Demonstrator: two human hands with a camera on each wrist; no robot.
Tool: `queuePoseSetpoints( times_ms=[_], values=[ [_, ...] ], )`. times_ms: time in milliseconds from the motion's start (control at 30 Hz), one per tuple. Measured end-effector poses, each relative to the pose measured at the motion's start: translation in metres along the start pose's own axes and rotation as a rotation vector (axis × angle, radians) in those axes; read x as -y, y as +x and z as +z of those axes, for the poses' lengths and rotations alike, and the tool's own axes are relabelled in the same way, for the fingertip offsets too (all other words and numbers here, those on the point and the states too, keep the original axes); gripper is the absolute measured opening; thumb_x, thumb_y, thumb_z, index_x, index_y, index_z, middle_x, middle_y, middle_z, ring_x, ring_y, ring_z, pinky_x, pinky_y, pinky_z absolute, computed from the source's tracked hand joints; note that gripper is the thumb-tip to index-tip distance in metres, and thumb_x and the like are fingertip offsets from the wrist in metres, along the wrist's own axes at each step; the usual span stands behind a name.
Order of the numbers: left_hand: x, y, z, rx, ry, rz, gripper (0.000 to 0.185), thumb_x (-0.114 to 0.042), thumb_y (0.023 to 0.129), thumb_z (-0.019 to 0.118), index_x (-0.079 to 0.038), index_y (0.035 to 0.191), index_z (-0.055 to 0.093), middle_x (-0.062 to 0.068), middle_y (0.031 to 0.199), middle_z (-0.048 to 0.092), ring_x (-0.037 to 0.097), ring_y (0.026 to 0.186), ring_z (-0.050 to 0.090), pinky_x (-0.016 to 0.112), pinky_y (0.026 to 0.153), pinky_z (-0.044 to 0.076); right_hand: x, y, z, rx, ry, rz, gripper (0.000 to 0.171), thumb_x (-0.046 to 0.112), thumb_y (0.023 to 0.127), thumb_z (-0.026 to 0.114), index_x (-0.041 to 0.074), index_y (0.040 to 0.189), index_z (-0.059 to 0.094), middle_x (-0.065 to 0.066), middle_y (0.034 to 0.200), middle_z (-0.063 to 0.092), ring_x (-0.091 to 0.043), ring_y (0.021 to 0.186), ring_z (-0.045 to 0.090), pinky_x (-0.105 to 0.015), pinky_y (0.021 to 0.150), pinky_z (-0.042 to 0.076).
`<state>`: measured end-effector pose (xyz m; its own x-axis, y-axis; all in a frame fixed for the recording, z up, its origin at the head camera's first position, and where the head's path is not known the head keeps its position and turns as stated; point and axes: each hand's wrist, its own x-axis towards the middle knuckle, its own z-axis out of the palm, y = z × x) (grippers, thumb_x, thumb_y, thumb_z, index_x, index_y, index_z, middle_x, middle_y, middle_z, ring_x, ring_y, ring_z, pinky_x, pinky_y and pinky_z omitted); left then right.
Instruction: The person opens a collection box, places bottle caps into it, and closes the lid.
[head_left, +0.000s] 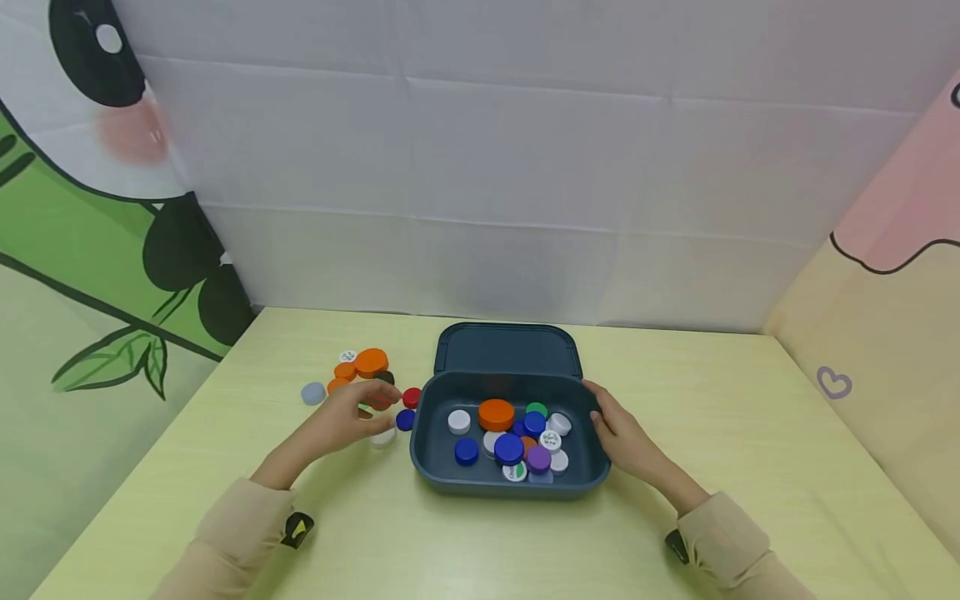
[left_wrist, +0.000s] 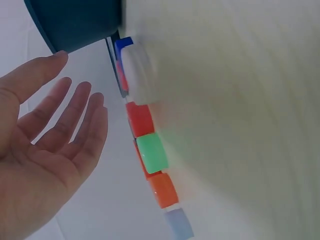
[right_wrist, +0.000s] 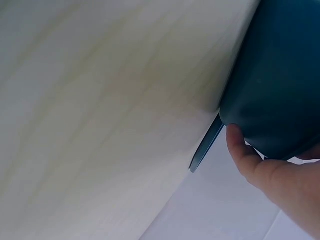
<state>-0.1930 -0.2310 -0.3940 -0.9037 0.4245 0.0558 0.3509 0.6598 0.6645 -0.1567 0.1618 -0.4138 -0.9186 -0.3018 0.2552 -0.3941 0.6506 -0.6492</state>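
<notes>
**On the tabletop (head_left: 712, 417), an open box (head_left: 510, 490) of caps**

Inside the box lie a large orange cap (head_left: 497, 415), a purple cap (head_left: 537, 459), a green cap (head_left: 536, 409), and several blue and white ones; its opening faces up, its long axis running left to right; a dark lid (head_left: 508, 350) lies behind; the right hand (head_left: 626, 437) grips its right side; the left hand (head_left: 348, 417), fingers loosely bent and holding nothing, hovers by loose caps (head_left: 371, 362).

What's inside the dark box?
Inside the dark box: round caps in white, blue, orange, green and purple. Several overlap; anything beneath them is covered.
</notes>
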Motion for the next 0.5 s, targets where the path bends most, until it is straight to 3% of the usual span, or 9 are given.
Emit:
queuePoseSetpoints(
  times_ms=[200, 500],
  values=[
    [0.012, 0.0, 0.006, 0.024, 0.014, -0.019, 0.035, -0.013, 0.078, 0.07, -0.002, 0.11, 0.059, 0.015, 0.108, 0.063, 0.031, 0.097, 0.06, 0.041, 0.082, 0.053, -0.006, 0.001, 0.004, -0.007, 0.004, -0.003, 0.045, -0.006, 0.093, 0.038, -0.007, 0.137, 0.03, -0.028, 0.138, 0.037, -0.043, 0.128, 0.035, -0.055, 0.102, 0.032],
    [0.023, -0.002, 0.01, 0.047, -0.001, 0.022, 0.035, -0.008, 0.075, 0.072, 0.001, 0.106, 0.06, 0.015, 0.104, 0.063, 0.032, 0.095, 0.062, 0.038, 0.078, 0.054, -0.006, 0.001, 0.004, -0.007, -0.007, -0.002, 0.044, -0.006, 0.092, 0.038, -0.008, 0.136, 0.03, -0.029, 0.138, 0.037, -0.043, 0.128, 0.035, -0.054, 0.103, 0.031]
  ],
)
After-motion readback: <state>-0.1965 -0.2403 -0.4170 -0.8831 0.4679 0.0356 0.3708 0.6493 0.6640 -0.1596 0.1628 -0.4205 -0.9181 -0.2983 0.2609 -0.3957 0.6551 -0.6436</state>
